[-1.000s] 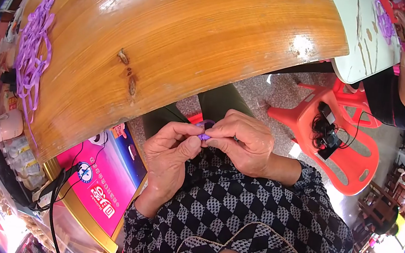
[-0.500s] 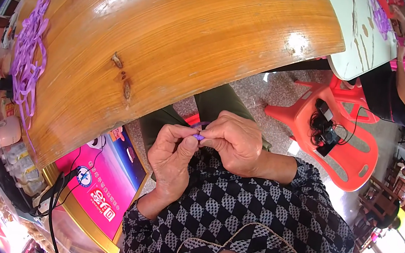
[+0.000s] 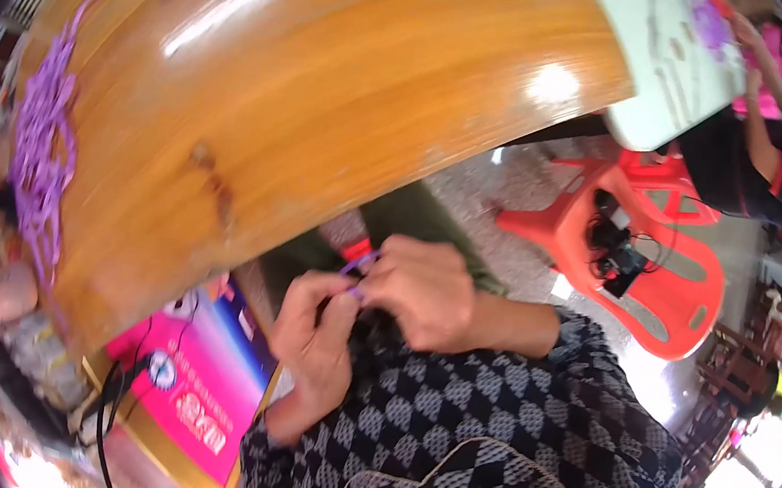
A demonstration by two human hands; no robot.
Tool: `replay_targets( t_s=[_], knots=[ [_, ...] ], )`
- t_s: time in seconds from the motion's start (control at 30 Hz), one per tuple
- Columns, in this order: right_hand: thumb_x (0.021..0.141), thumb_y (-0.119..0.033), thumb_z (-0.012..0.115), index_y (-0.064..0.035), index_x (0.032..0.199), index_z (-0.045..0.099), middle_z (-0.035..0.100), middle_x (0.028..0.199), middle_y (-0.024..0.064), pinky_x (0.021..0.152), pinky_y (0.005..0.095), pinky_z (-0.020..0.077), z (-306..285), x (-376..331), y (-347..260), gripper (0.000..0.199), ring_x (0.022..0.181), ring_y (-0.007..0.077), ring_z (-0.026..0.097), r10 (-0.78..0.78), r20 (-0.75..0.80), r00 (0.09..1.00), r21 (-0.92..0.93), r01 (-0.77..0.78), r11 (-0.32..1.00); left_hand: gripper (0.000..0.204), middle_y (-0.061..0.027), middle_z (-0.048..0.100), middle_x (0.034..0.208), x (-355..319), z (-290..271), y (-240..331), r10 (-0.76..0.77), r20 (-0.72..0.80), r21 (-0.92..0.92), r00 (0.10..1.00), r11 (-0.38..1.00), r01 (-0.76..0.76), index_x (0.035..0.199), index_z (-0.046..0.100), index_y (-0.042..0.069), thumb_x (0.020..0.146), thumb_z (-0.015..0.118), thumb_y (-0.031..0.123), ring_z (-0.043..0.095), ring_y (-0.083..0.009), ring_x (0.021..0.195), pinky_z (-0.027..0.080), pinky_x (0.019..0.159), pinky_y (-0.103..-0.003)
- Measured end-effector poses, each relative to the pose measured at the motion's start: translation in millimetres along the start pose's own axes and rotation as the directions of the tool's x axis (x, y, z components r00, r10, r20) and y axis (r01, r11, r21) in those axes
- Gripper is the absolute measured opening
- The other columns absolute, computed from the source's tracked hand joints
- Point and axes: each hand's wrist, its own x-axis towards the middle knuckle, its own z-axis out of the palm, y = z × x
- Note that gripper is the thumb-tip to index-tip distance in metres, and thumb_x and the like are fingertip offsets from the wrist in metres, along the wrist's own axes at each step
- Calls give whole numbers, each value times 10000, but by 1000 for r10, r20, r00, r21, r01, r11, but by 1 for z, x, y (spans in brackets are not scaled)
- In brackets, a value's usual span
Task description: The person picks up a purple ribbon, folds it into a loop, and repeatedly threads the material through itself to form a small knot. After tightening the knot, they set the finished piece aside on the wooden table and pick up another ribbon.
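Above my lap, both hands meet at a small purple ribbon. My left hand pinches it between thumb and forefinger. On the other side, my right hand has its fingers curled and pressed on the ribbon. A short strip of it shows between the two hands; the rest is hidden by my fingers, and motion blurs its form. Along the left side of the wooden table lies a loose tangled heap of purple ribbon, one strand trailing to the far edge.
A red plastic stool at the right carries black cables and a small dark device. Beyond it, a person works at a pale table with purple ribbon. A pink box and black cables stand at the lower left.
The whole view has shifted and blurred slightly. My right hand has rolled further over the ribbon, and a strip of it now shows above my left fingertips.
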Motion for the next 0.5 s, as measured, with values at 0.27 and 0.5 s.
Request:
replay_targets(
  t_s=[0.27,0.5],
  knots=[
    [727,23,597,7,747,495,444,654,106,467,358,377,4,-3,-2,105,555,276,463,-57,-21,998,63,58,996,95,-47,546,734,-5,0,-5,-109,28,-241,994,964,113,854,517,-19,869,572,56,513,-92,676,430,653,-215],
    [698,32,584,-16,684,428,389,618,100,477,365,337,23,-12,5,164,568,282,435,95,-147,985,190,-66,980,155,-42,542,702,1,10,-14,-99,1,-397,995,913,91,864,497,9,884,584,136,451,-72,575,347,528,-191]
  ],
)
